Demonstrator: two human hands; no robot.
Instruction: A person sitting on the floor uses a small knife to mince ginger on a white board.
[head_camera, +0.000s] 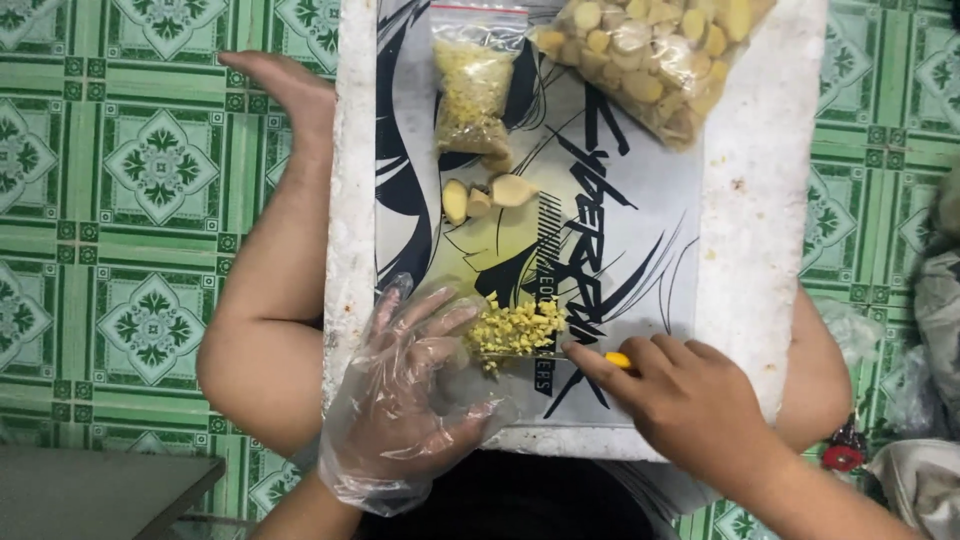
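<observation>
My left hand (410, 385), in a loose clear plastic glove, lies flat on a printed mat (640, 240) with its fingers spread beside a small heap of chopped ginger (515, 328). My right hand (680, 400) grips a knife with a yellow handle (620, 360). The blade lies under the heap's near edge. Three peeled ginger slices (485, 197) rest further up the mat. The mat covers a white foam board (760, 200) lying across my legs.
A small zip bag of chopped ginger (472, 90) and a larger bag of peeled ginger pieces (650, 60) lie at the board's far end. Green patterned floor tiles (150, 180) surround me. Plastic bags and cloth (930, 330) sit at the right. A grey surface (90, 490) is at bottom left.
</observation>
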